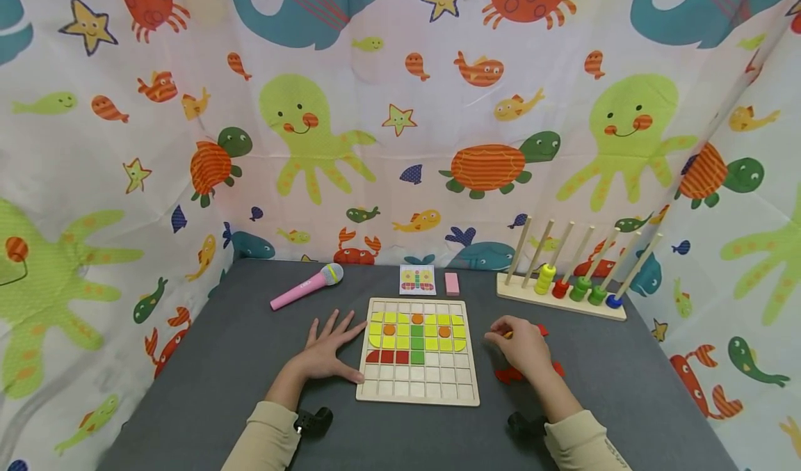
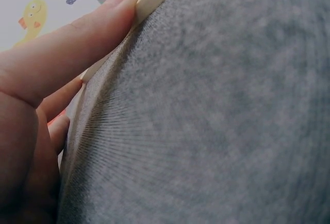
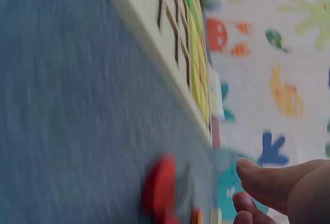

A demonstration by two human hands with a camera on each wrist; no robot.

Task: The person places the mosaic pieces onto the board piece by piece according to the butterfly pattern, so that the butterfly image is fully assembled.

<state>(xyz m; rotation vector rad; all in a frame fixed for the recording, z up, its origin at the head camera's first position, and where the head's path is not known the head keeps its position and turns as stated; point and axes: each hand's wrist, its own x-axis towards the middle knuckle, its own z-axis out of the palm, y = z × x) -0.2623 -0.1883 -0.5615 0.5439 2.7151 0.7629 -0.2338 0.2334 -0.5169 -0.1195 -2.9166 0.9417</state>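
Observation:
A square wooden grid board (image 1: 418, 400) lies on the dark table, its upper rows partly filled with yellow, orange, green and red tiles. My left hand (image 1: 328, 353) is spread flat at the board's left side, thumb and index fingertip touching its edge. In the left wrist view, the thumb (image 2: 98, 33) rests on the board's rim. To the right of the board, my right hand (image 1: 524, 349) has bent fingers and appears to pinch a small orange piece (image 1: 508, 334), mostly hidden by the fingers. Red tiles (image 1: 510, 375) lie loose around and under that hand.
Behind the board lie a picture card (image 1: 416, 280) and a pink block (image 1: 452, 284). A pink toy microphone (image 1: 306, 287) is at back left. A wooden peg rack (image 1: 563, 297) with colored rings stands at back right. A sea-animal curtain (image 1: 375, 144) surrounds the table (image 1: 250, 332).

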